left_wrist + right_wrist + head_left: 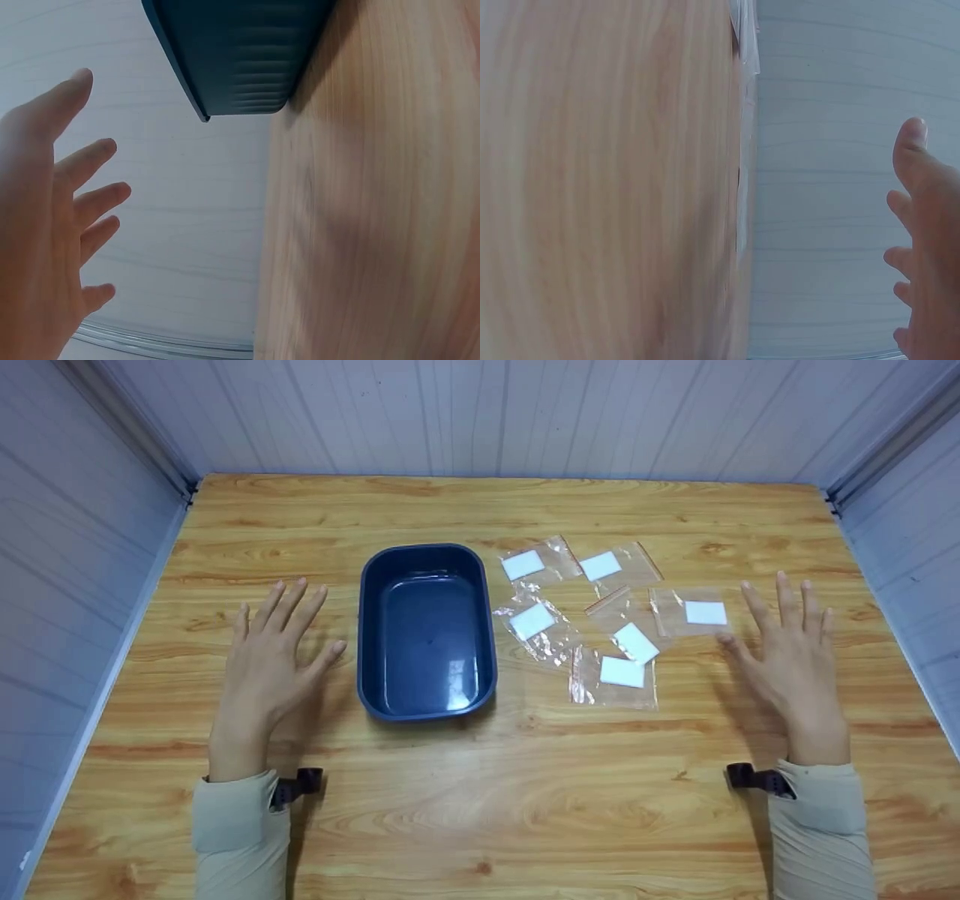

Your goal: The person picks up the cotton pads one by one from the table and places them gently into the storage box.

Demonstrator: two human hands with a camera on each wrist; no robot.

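Note:
My left hand (266, 675) hovers left of a dark blue plastic tub (427, 709), palm down with fingers spread, holding nothing. In the left wrist view the tub's ribbed side (255, 60) rises beyond the thumb. On the far right my right hand (795, 671) is spread the same way and holds nothing. Its thumb is near a clear zip bag (667, 611) with a white card (705, 613). Several more such bags, each with a white rectangle, lie between the tub and that hand; two of them are a zip bag (555, 559) and a zip bag (585, 675).
The wood-grain table (480, 810) is bounded by a pale panel wall (480, 420) at the back and by walls at left and right. Some bags overlap one another. A dark strap-mounted camera (300, 784) sits on the left wrist, another camera (750, 776) on the right.

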